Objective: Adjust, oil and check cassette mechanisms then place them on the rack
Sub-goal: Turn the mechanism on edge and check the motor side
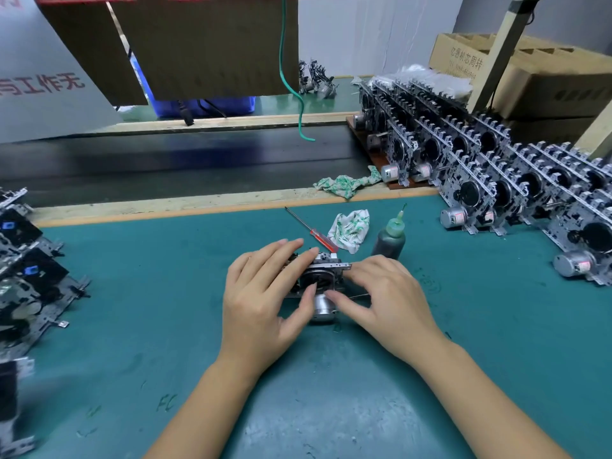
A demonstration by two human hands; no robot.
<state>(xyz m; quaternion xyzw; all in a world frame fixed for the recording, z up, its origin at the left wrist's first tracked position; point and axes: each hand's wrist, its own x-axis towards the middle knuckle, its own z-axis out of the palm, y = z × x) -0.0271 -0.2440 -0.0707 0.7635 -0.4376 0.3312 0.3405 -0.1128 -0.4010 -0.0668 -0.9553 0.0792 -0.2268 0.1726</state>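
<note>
A metal cassette mechanism (323, 271) with a round silver motor (323, 309) stands on the green mat (165, 326) at the centre. My left hand (265, 293) grips its left side, fingers over the top and thumb on the front wheel. My right hand (384, 293) holds its right side, thumb and forefinger pinching near the motor and the frame edge. A green-capped oil bottle (390, 238) stands just behind the right hand. A red-handled screwdriver (313, 231) lies behind the mechanism. Rows of mechanisms fill the rack (496, 180) at the right.
Two crumpled green-printed cloths lie behind: one (351, 230) beside the bottle, one (347, 183) on the wooden edge. More mechanisms (26, 266) are piled at the left. A dark conveyor belt (182, 164) runs across the back. A green wire (299, 104) hangs down. Cardboard boxes (546, 81) stand back right.
</note>
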